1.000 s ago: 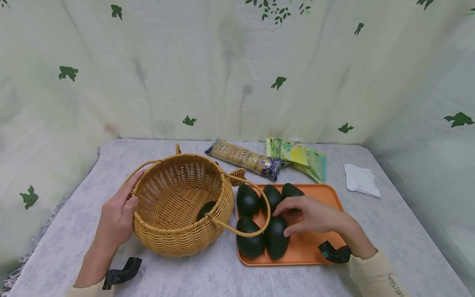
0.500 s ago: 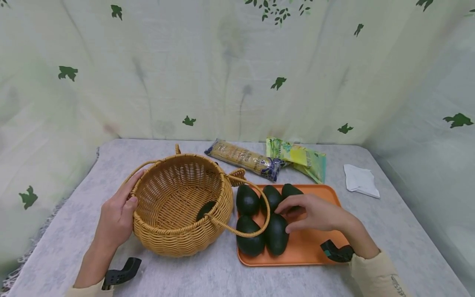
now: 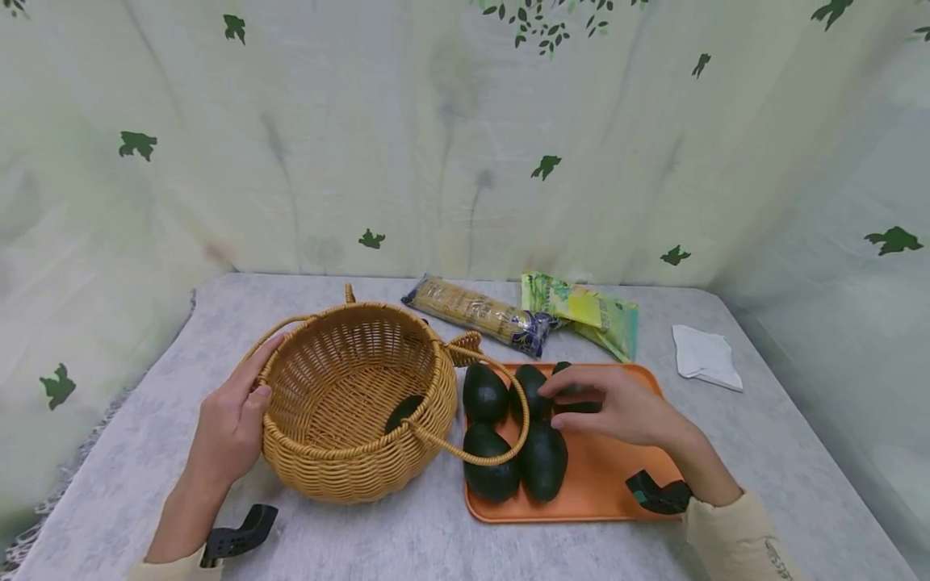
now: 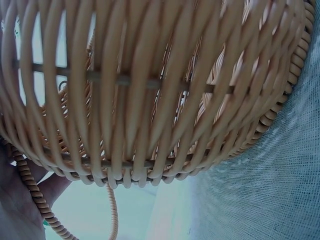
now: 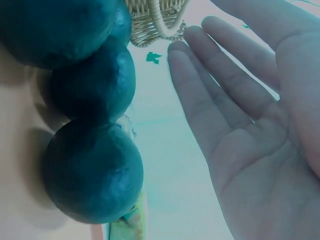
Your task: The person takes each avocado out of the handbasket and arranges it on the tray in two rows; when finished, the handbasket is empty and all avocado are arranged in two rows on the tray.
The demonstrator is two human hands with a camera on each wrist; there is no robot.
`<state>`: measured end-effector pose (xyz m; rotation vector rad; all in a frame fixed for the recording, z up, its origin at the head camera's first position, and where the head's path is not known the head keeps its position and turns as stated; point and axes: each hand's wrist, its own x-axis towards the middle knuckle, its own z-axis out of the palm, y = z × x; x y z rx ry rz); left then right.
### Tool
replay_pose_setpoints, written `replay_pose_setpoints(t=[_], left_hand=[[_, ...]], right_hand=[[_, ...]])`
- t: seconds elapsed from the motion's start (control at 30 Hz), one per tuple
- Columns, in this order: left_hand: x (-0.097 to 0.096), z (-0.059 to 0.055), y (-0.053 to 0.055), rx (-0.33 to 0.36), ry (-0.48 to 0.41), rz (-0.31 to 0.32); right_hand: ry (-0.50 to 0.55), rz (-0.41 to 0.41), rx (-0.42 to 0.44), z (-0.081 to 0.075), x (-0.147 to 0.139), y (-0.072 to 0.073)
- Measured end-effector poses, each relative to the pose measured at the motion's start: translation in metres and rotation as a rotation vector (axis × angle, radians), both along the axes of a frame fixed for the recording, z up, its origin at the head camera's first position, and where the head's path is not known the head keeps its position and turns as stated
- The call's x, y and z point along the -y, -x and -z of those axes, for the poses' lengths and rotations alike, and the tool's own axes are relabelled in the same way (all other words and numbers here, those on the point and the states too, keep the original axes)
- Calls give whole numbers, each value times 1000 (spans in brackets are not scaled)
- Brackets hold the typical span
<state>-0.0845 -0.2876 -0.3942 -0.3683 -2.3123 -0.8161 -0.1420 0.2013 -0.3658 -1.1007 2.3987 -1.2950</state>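
Note:
A round wicker basket [image 3: 359,476] stands on the table at centre left, with one dark avocado [image 3: 404,412] partly visible inside. My left hand [image 3: 231,415] holds its left rim, thumb at the edge; in the left wrist view the woven wall [image 4: 135,90] hides most of that hand. Several dark green avocados [image 3: 543,461] lie close together on the left half of an orange tray [image 3: 610,488]. Just above the tray's rear avocado [image 5: 95,170], partly covering it in the head view, hovers my right hand [image 3: 617,406]. Its fingers are extended and hold nothing in the right wrist view.
Behind the tray lie a clear packet of noodle-like sticks [image 3: 475,313] and a green-yellow packet [image 3: 581,308]. A white folded tissue [image 3: 706,357] is at the right. The basket's loop handle [image 3: 525,420] hangs over the tray's left avocados. Patterned curtains surround the table.
My right hand has moved off the front right avocado, slightly back toward the rear one. That front avocado has shifted a little. Left hand and basket have stayed put.

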Motion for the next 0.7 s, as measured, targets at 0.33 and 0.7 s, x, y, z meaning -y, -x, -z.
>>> replay_pose_setpoints(t=[0.33,0.7], left_hand=[[1,0,2,-3,1,6],[-2,0,-1,8,-16,-20]], right_hand=[[64,24,-25,-11,12,2],[53,-17,-116,-37,45,10]])
